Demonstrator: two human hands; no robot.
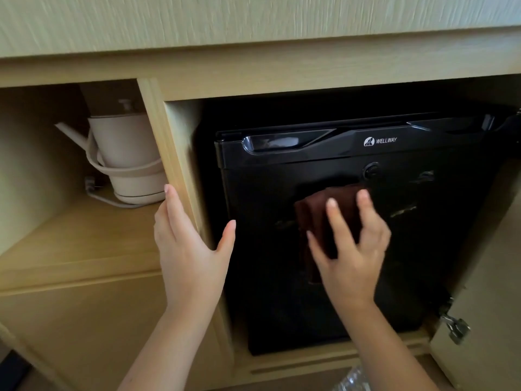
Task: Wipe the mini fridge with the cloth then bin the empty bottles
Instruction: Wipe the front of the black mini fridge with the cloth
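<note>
**Brown cloth on black door: the wiping step of the task**

Brown, folded and soft, the wiping cloth (327,218) lies pressed flat against the front of the glossy black mini fridge (423,249), which sits closed inside a pale wooden cabinet (253,77). The right hand (349,249) holds the cloth there with fingers spread and extended, pressing with the palm, not clenching; the cloth sits just below the round lock (371,170) at mid-door. The left hand (189,249) wraps loosely round the upright wooden divider (174,165) beside the fridge, fingers on its left face and thumb on its right, apparently as a brace.

The step in hand appears to be the wipe itself, with the bottles not yet dealt with. Pale smears to the right of the cloth may be marks or reflections; if marks, the next strokes would need to sweep right and then down, with even pressure on a smooth panel.

Unclear or hidden: no bottles and no bin can be identified. A crinkled transparent object (352,380) at the bottom edge is cut off and cannot be named. The fridge interior is unseen, and its lower door is lost in shadow. A cream electric kettle (127,153) stands in the left compartment, partly masked by the divider. A metal hinge (455,327) at right implies an open cabinet door, mostly out of frame.
</note>
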